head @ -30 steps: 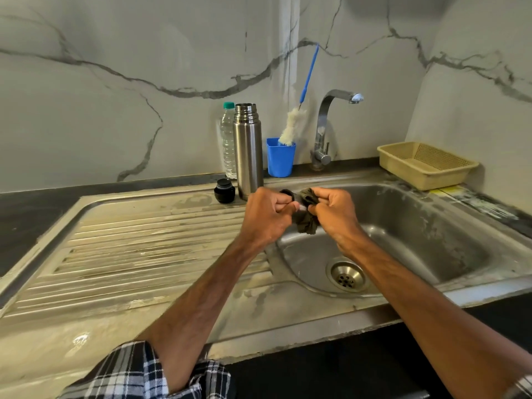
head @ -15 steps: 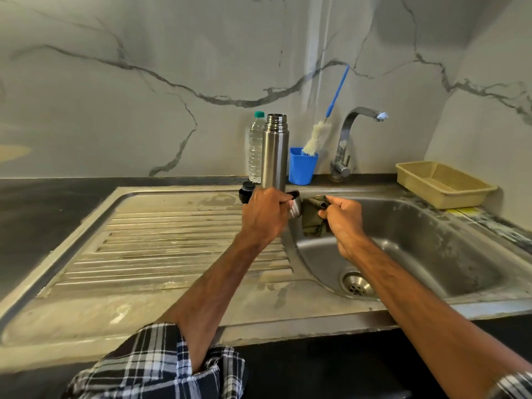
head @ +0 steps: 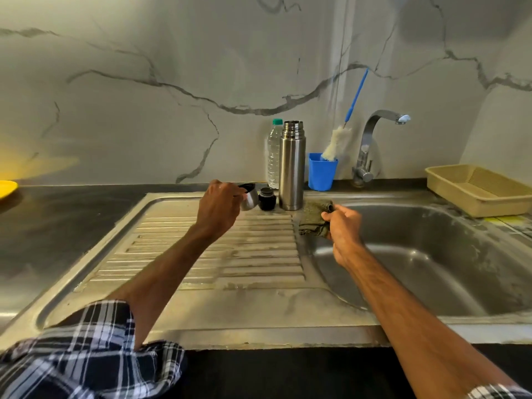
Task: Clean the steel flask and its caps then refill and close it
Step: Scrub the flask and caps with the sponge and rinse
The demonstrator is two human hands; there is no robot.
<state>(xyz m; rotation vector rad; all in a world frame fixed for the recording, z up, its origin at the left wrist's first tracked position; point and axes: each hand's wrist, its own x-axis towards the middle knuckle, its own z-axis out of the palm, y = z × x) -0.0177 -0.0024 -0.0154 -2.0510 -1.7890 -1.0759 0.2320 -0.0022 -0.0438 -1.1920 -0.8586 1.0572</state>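
Observation:
The steel flask (head: 292, 168) stands uncapped and upright at the back of the draining board. Its small black inner cap (head: 267, 199) sits just left of its base. My left hand (head: 220, 207) grips the steel cup cap (head: 248, 196), tilted, right beside the black cap. My right hand (head: 342, 226) holds a dark green cloth (head: 313, 217) that lies over the ridge between the board and the sink basin.
A plastic water bottle (head: 273, 156) stands behind the flask. A blue cup (head: 321, 171) holds a bottle brush (head: 335, 142), next to the tap (head: 371, 145). A beige basket (head: 478, 190) sits far right, a yellow plate (head: 7, 188) far left. The basin (head: 431, 254) lies right.
My hands have parted. The left one carried the steel cup cap left and back toward the black cap; the right one lowered the cloth onto the sink ridge. The view shifted left.

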